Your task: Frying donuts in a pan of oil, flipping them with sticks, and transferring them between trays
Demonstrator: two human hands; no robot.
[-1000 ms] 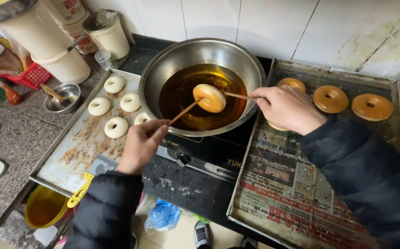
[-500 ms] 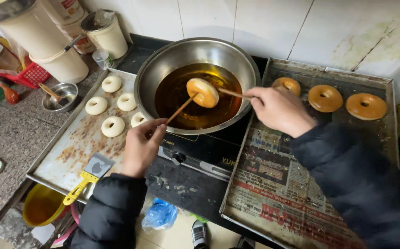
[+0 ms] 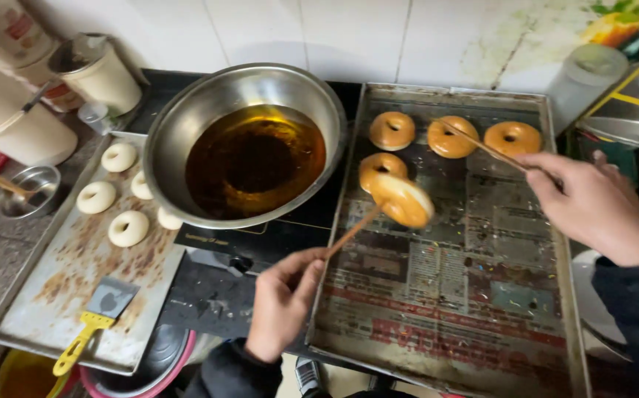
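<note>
A newspaper-lined metal tray (image 3: 437,309) lies right of the steel bowl of dark oil (image 3: 249,140). Left hand (image 3: 283,302), fingers clenched on a wooden stick (image 3: 349,234), lifts a golden fried doughnut (image 3: 402,199) above it. Right hand (image 3: 599,210) grips another stick (image 3: 485,146).

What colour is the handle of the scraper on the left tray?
Yellow; the scraper shows best in the head view.

L hand (image 3: 283,302) low, fingers pinched shut, thumb up; R hand (image 3: 598,206) higher, fingers curled, grip probably closed.
</note>
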